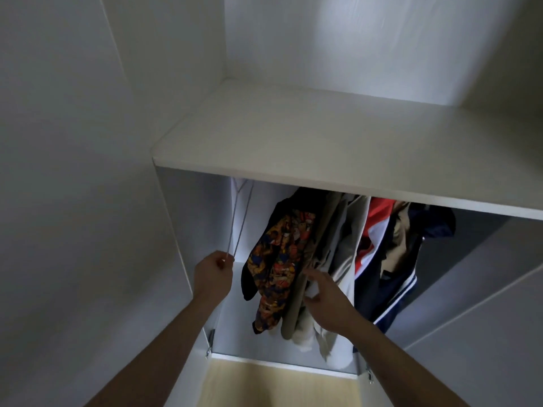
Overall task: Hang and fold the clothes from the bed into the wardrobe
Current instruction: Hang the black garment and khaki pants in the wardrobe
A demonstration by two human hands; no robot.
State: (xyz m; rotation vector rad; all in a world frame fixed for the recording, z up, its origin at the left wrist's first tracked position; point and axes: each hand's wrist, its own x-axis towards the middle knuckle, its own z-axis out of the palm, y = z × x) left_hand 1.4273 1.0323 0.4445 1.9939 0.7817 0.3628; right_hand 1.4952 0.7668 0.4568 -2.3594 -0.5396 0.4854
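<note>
Two thin white wire hangers [239, 221] hang at 10 o'clock under the wardrobe shelf [323, 148], pinched by the left hand [213, 273]. Right hand [326, 301], fingers spread, touches the hanging clothes [282, 268] at center.

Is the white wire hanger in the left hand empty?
Empty: the wire hanger shows only bare wires, pinched by the left hand.
</note>
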